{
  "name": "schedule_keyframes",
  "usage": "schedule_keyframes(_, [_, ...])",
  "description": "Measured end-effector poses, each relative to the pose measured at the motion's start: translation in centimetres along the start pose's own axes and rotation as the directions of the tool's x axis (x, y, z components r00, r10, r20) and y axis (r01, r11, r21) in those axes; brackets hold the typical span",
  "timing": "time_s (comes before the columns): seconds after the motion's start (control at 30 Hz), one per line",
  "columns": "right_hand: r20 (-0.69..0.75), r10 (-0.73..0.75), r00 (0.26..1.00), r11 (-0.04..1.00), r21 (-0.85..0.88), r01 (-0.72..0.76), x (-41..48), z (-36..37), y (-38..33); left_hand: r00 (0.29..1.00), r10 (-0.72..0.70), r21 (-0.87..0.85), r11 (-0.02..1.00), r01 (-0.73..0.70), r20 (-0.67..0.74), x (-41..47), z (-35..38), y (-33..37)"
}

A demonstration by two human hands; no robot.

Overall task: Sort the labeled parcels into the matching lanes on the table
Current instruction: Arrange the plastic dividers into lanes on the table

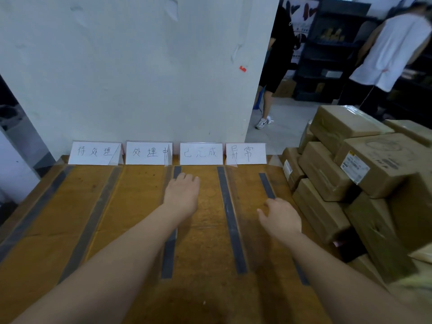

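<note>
Parcels (346,160): brown boxes wrapped in clear tape and heaped several high at the right side of the table (205,288), past the last tape strip. Some lie flat, some tilt against each other. One upper box carries a white shipping label (355,167), and a lower one has a smaller sticker on its end. The print is too small to read.

Nearest them is the right hand (280,217), palm down over the rightmost tape strip (266,185). Its fingers are loosely curled, its thumb is out, and it holds nothing. The left hand (181,196) reaches further up the table, palm down with fingers relaxed. It also holds nothing, and its fingertips are near the far end of another strip.

Dark tape strips (230,218) run lengthwise and divide the wooden top into lanes. Four handwritten cards (201,153) stand along the far edge against a pale wall (140,66).

Beyond the wall's corner, a person in black (278,54) and a person in a white top (392,50) stand by dark shelving (327,54).
</note>
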State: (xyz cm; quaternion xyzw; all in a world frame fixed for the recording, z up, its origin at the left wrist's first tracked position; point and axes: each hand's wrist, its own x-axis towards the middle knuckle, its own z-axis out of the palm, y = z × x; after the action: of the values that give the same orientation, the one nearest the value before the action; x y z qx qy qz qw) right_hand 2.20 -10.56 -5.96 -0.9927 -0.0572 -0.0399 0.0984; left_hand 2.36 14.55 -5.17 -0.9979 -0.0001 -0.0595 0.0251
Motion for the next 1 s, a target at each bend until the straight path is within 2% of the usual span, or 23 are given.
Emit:
schedule_keyframes(0.33, [-0.069,0.111,0.991,0.987,-0.112,-0.118,-1.5,-2.7,3.5,0.974,0.196,-0.011,0.98,-0.199,-0.114,1.1,-1.8,5.9])
schedule_keyframes(0.6, [0.019,0.234,0.972,0.964,-0.138,-0.229,-2.8,-3.6,8.0,0.961,0.263,-0.015,0.964,-0.265,-0.08,1.3,-2.0,11.6])
schedule_keyframes(0.83, [0.211,0.208,0.955,0.974,-0.135,-0.182,-3.1,-3.4,12.3,0.982,0.174,-0.008,0.985,-0.174,0.072,0.5,-0.9,16.3])
schedule_keyframes(1.0, [0.27,0.19,0.944,0.98,-0.114,-0.165,-2.9,-3.0,14.5,0.977,0.012,-0.06,0.998,0.001,0.214,-0.2,0.4,18.7])
